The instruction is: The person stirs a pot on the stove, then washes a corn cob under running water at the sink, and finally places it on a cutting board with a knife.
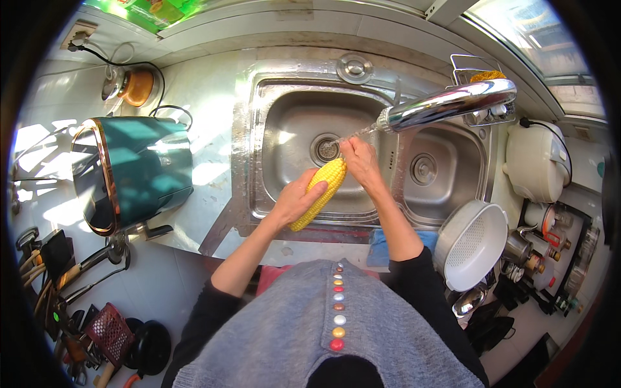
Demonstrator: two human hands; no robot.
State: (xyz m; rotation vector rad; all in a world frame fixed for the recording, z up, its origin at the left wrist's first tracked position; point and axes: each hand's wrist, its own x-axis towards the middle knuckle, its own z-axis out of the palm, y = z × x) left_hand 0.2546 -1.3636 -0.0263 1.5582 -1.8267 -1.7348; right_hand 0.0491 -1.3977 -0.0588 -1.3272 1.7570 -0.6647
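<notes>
An ear of yellow corn (322, 194) lies slantwise in my left hand (297, 196), whose thumb crosses its lower half, above the near part of the large steel sink basin (291, 111). My right hand (360, 162) is at the cob's upper tip, fingers drawn together; whether they pinch the tip or something fine on it cannot be told. Water runs from the chrome faucet (446, 104) past my right fingertips, towards the basin's drain (326, 148). A smaller basin (436, 189) adjoins on the right.
A white colander (473, 247) stands tilted at the near right, beside a blue cloth (381, 248). A teal appliance (145, 169) is on the left counter, a white rice cooker (536, 160) on the right. A drain strainer (354, 68) lies behind the basin. Utensils hang at the lower left.
</notes>
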